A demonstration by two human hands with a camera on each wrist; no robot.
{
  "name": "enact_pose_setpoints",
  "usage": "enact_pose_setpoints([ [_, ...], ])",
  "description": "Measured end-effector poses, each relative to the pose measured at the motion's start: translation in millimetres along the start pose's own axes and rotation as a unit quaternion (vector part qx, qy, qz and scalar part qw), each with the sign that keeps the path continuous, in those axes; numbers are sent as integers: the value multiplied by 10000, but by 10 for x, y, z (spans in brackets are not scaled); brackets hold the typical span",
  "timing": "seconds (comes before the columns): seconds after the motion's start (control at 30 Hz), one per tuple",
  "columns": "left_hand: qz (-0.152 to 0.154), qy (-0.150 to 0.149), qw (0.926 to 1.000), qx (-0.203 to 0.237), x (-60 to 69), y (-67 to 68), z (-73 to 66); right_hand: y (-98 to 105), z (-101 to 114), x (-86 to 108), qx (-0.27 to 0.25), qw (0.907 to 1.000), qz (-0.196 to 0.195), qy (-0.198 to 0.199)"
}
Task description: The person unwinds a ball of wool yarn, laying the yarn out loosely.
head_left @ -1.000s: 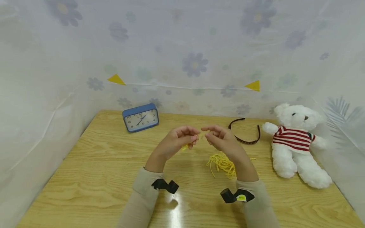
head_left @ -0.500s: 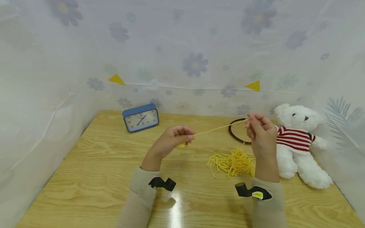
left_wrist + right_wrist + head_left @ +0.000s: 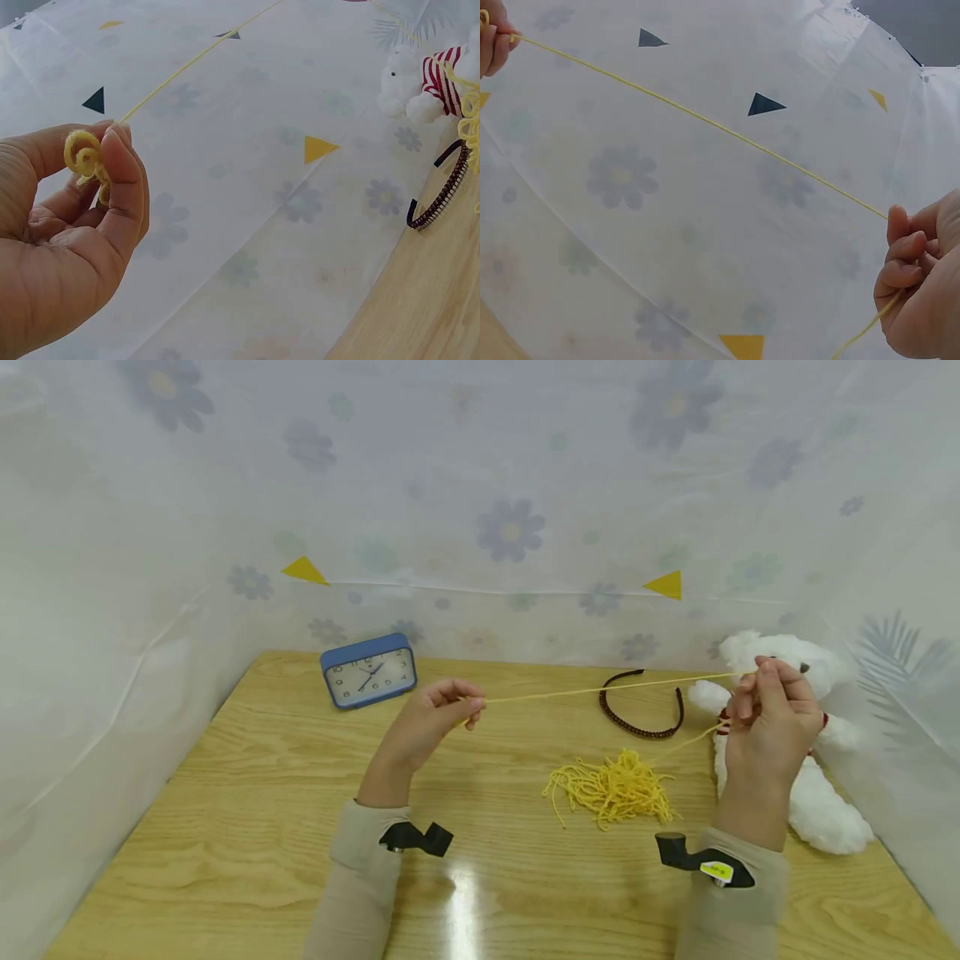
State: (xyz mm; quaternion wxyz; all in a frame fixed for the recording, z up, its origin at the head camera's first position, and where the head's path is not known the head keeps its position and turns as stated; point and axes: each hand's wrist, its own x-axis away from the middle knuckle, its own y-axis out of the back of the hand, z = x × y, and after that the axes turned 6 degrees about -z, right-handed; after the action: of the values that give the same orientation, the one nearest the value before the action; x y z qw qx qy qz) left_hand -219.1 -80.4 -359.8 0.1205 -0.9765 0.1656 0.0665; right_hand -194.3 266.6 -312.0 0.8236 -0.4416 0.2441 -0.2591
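A strand of yellow yarn [image 3: 585, 692] runs taut between the two hands, above the table. My left hand [image 3: 429, 727] pinches one end of it between thumb and fingers; in the left wrist view a small curled bit of yarn [image 3: 84, 156] sticks out of that pinch. Off to the right, in front of the teddy bear, my right hand [image 3: 772, 727] pinches the strand with thumb and forefinger. From under its curled fingers the yarn slants down to a loose yellow yarn pile [image 3: 618, 789] on the table.
Behind the yarn pile lies a dark beaded headband [image 3: 637, 730]. A white teddy bear [image 3: 828, 814] in a striped shirt sits at the right, partly hidden by my right hand. A blue alarm clock [image 3: 369, 672] stands at the back left of the wooden table [image 3: 247, 810].
From close beside the left hand, my right hand has moved far right, and the strand between them has lengthened. The left hand has shifted slightly left, still pinching the yarn.
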Motion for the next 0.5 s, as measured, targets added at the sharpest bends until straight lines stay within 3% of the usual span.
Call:
enact_pose_setpoints([
  [0.1,-200,-85,9997,138,2,-11,-18,52,17,-40,611,9979,60,-215],
  [0.17,-262,-162,9993,231,0,-26,-23,94,24,-61,1212,9913,160,-481],
  [0.23,-300,-222,9990,258,-4,-48,-22,146,32,-79,1954,9765,438,-798],
  [0.3,-342,-248,9988,248,-9,-71,-15,202,40,-90,2843,9487,853,-1093],
  [0.33,-362,-265,9988,203,-11,-85,-12,229,40,-96,3364,9271,1153,-1183],
  [0.37,-375,-267,9988,148,-14,-99,-7,254,37,-101,3973,8968,1512,-1229],
  [0.4,-393,-244,9989,77,-17,-111,2,277,31,-104,4609,8580,1895,-1244],
  [0.5,-440,-134,9987,-204,-20,-159,16,311,-15,-108,6095,7278,2931,-1135],
])
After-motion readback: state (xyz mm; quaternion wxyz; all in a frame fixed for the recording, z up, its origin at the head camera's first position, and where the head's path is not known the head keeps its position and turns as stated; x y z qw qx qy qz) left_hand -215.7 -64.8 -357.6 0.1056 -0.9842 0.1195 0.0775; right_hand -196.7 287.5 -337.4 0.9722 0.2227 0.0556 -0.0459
